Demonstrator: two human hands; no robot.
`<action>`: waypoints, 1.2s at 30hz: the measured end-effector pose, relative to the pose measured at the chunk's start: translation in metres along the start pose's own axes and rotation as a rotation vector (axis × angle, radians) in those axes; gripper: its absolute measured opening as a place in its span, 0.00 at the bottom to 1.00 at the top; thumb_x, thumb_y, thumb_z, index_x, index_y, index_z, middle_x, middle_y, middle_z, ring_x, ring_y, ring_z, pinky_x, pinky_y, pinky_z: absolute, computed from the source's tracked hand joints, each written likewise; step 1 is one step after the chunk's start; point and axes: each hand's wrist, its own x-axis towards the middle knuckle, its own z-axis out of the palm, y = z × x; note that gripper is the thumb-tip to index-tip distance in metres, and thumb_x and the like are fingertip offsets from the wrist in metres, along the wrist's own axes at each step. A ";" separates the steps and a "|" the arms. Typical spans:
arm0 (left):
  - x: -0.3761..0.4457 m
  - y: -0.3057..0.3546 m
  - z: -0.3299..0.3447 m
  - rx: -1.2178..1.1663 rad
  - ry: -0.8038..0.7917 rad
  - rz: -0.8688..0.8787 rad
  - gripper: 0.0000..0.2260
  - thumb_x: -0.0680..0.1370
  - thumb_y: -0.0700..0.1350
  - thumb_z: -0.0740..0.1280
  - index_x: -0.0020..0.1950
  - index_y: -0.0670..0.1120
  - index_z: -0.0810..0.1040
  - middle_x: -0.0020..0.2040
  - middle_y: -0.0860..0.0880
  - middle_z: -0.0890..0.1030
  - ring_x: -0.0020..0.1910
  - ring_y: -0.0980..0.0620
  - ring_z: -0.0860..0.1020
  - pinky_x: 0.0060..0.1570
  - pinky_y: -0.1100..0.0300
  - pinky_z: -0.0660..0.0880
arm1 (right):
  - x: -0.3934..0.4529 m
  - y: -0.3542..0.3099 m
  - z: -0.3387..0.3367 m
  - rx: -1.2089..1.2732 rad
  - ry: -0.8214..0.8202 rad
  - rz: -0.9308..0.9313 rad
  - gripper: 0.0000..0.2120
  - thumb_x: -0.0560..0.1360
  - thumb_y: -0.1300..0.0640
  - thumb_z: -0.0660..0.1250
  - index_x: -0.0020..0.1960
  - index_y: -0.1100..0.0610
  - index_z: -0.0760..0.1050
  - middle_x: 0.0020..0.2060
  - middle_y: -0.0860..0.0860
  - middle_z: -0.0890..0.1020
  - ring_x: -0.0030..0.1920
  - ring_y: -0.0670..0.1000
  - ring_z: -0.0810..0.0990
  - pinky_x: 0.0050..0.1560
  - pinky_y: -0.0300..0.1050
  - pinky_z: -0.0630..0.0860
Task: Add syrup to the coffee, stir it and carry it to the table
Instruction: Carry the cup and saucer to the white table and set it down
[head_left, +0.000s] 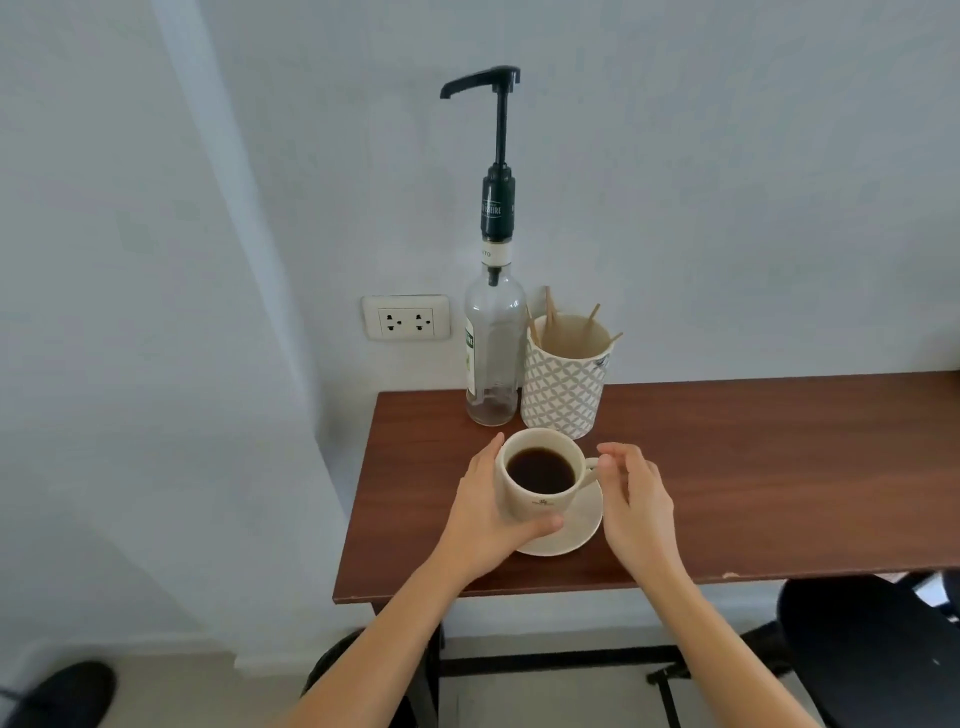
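Your left hand (483, 512) wraps the cup (540, 475) of coffee — thumb across the front, fingers round the far side. Your right hand (631, 499) is loosely curled, its fingertips at the handle, gripping nothing. Cup sits on its saucer (576, 530) on the table (753, 467). Behind stand the syrup bottle (493, 353) and stick holder (566, 376).

arms: bare to past elbow, no sleeves | left hand (480, 512), right hand (636, 501): no rings
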 end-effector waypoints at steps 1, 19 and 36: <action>0.001 -0.003 0.003 -0.014 -0.003 0.013 0.38 0.64 0.55 0.83 0.71 0.57 0.71 0.68 0.54 0.78 0.70 0.49 0.75 0.69 0.42 0.73 | 0.002 0.002 0.001 0.000 -0.033 0.001 0.13 0.83 0.51 0.55 0.60 0.51 0.75 0.55 0.52 0.78 0.52 0.48 0.75 0.52 0.42 0.67; -0.026 -0.008 0.011 -0.047 0.052 0.007 0.36 0.65 0.56 0.83 0.70 0.59 0.73 0.65 0.60 0.79 0.67 0.60 0.76 0.65 0.62 0.73 | -0.027 0.015 0.003 -0.085 -0.083 0.008 0.07 0.81 0.60 0.59 0.55 0.51 0.74 0.44 0.47 0.82 0.47 0.50 0.80 0.44 0.40 0.72; -0.066 -0.007 0.003 -0.009 -0.021 -0.006 0.36 0.66 0.59 0.81 0.71 0.57 0.72 0.66 0.60 0.79 0.68 0.60 0.75 0.69 0.56 0.73 | -0.114 0.016 0.012 0.277 -0.168 0.305 0.32 0.81 0.58 0.63 0.78 0.46 0.51 0.35 0.55 0.87 0.34 0.52 0.86 0.41 0.47 0.84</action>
